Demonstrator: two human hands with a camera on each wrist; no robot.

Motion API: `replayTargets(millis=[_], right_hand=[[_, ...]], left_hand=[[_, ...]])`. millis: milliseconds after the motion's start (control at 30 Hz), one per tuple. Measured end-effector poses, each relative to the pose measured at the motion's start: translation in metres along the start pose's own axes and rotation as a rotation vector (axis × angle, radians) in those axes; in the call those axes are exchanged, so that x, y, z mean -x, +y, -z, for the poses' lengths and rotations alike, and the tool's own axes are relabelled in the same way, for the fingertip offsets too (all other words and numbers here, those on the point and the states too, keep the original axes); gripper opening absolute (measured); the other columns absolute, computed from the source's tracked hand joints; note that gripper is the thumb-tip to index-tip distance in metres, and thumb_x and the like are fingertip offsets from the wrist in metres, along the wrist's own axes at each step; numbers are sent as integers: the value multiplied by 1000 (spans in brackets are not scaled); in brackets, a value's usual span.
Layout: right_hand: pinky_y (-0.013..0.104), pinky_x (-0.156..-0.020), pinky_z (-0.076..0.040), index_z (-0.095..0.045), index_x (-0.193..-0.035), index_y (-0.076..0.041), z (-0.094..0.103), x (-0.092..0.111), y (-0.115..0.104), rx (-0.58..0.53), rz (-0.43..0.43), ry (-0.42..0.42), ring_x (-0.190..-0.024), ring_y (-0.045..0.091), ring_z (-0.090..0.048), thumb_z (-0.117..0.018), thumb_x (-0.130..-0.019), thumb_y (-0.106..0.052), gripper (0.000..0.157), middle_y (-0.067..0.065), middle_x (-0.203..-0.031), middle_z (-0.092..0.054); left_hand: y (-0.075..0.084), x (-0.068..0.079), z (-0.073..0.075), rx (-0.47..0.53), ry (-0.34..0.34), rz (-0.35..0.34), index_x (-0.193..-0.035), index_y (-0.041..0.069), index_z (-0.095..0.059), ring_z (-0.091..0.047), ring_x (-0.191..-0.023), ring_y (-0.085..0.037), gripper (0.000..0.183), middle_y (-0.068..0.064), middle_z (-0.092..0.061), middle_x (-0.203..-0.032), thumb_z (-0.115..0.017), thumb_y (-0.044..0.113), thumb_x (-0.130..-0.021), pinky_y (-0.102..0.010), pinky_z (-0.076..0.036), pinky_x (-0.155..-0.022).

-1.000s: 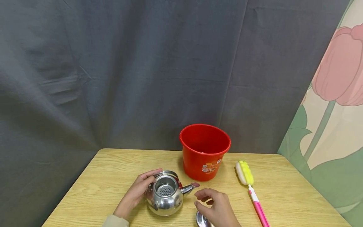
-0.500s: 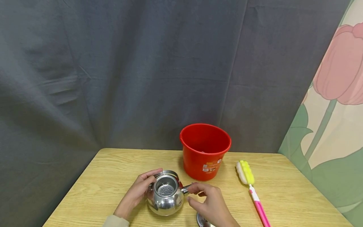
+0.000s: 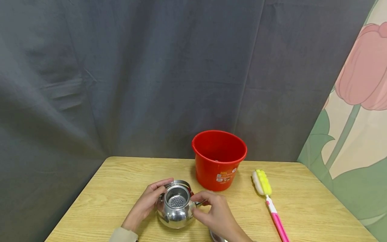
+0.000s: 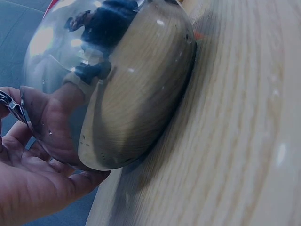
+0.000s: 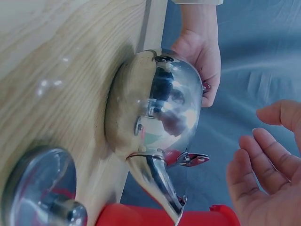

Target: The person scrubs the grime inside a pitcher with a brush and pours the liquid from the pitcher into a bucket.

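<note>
Left hand [image 3: 148,203] holds round, mirror-smooth metal teapot [image 3: 174,217].

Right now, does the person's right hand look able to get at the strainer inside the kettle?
Probably yes. The right hand is near the open kettle, its fingers parted and holding nothing. The lid lies on the table, and the left hand, on the kettle's other side, leaves the strainer uncovered.
</note>
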State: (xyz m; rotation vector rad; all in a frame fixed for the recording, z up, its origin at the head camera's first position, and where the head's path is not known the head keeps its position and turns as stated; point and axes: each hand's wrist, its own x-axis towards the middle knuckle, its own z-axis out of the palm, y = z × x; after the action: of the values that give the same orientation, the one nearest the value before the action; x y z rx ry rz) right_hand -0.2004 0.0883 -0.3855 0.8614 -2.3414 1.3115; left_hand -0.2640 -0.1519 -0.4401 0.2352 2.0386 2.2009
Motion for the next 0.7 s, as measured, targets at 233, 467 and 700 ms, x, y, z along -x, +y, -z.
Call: replayTargets(millis=[233,467,700], right_hand=[[29,-66,-54,-70,-88,-15,-6,-5,0,-26,26,-15,-73,10,-63,-72,-70,-1,23,-3,-82,-70],[29,-65,-53,-69,-83,-21,-12,-9,0,-7,10,-55,-71,3,-57,-72,-72,-5,19,-8,-77,-68],[29,-66,-53,-69,-83,-20,-17,-13,-2,-5,-3,-80,-71,14,-60,-71,-72,-5,19,-11,-77,-67]], left_hand=[[0,0,0,2,-11,1,-131,-2,-51,-36,-131,-29,50,-14,-49,-138,-50,4,-82,-49,-19,-109],[1,0,0,-3,-8,6,-131,-1,-52,-38,-129,-27,49,-11,-51,-136,-50,4,-82,-47,-22,-108],[1,-1,0,-10,-3,9,-131,-1,-52,-40,-127,-25,49,-11,-52,-135,-50,4,-81,-44,-24,-106]])
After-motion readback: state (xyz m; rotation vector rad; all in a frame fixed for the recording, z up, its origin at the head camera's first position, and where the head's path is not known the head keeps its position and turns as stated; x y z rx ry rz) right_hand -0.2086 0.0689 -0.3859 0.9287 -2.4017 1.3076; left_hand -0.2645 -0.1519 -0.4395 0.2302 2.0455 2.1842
